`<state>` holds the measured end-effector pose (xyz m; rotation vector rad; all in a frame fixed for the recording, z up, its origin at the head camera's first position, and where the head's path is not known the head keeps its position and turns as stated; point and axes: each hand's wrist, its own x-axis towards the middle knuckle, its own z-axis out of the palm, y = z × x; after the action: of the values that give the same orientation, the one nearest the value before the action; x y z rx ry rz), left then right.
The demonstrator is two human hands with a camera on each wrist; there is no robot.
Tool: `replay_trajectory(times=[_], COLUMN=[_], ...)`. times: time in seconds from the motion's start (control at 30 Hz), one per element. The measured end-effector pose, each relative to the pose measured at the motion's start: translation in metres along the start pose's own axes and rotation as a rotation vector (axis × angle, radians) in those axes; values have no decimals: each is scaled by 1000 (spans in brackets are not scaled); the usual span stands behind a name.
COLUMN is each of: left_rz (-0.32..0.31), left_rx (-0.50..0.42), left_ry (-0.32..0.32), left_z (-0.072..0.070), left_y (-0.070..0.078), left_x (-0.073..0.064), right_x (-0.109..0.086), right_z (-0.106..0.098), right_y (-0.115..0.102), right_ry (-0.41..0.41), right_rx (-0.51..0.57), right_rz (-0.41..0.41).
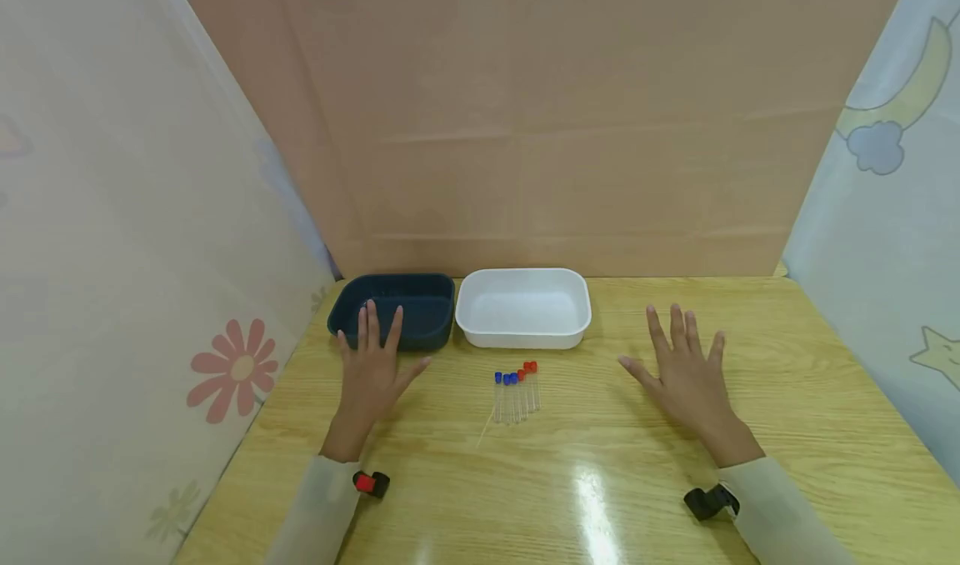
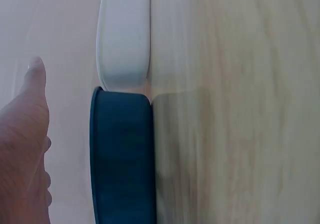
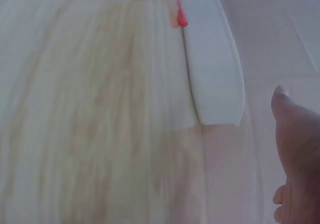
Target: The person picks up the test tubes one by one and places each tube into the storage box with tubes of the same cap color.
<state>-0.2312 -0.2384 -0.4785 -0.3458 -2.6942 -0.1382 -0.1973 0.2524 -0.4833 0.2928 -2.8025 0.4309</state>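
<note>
Several clear test tubes lie side by side on the table in the head view, some with blue caps [image 1: 507,379] and some with red caps [image 1: 531,367]. Left of them, my left hand [image 1: 372,379] is spread palm down, its fingertips overlapping the dark blue tray [image 1: 427,339] in this view. My right hand [image 1: 686,377] is likewise spread, over the table to the right of the tubes. Neither hand holds anything. Behind the tubes stands a white tray [image 1: 523,341]. The left wrist view shows the dark tray's side [image 2: 124,159] close by the left hand [image 2: 25,144].
Both trays stand next to each other at the back of the wooden table [image 1: 645,498], before a brown paper backdrop [image 1: 555,132]. A thin pale stick [image 1: 485,429] lies by the tubes. Printed curtains [image 1: 112,257] flank the table.
</note>
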Motion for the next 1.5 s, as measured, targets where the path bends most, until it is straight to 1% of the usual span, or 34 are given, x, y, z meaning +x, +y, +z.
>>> replay_trajectory(times=[0.03, 0.13, 0.3, 0.43, 0.53, 0.7, 0.8, 0.97, 1.07, 1.23, 1.37, 1.5], left_rz=[8, 22, 42, 70, 78, 39, 23, 25, 54, 106, 115, 113], left_rx=[-6, -36, -94, -198, -294, -402, -454, -507, -520, -526, -520, -514], left_ry=[1, -22, -90, -140, -184, -288, -340, -396, -433, -476, -510, -546], left_z=[-2, -8, -15, -21, -27, -33, -31, -23, -17, -7, 0, 6], left_y=[1, 6, 16, 25, 31, 38, 43, 53, 58, 63, 70, 79], left_x=[-1, -4, -9, -15, -19, -22, -21, -20, -18, -15, -13, -11], right_x=[1, 3, 9, 16, 22, 34, 42, 59, 69, 81, 91, 100], right_z=[0, -1, -4, -5, -5, 0, 3, 9, 13, 20, 27, 32], right_y=[-1, -5, -11, -15, -18, -22, -22, -22, -24, -24, -22, -22], right_ry=[-5, -26, -45, -60, -91, -121, -123, -135, -139, -163, -197, -214], right_rx=[17, 89, 219, 286, 320, 339, 341, 350, 361, 365, 357, 370], right_rz=[-7, -39, -93, -120, -133, -156, -168, -184, -196, -183, -175, -162])
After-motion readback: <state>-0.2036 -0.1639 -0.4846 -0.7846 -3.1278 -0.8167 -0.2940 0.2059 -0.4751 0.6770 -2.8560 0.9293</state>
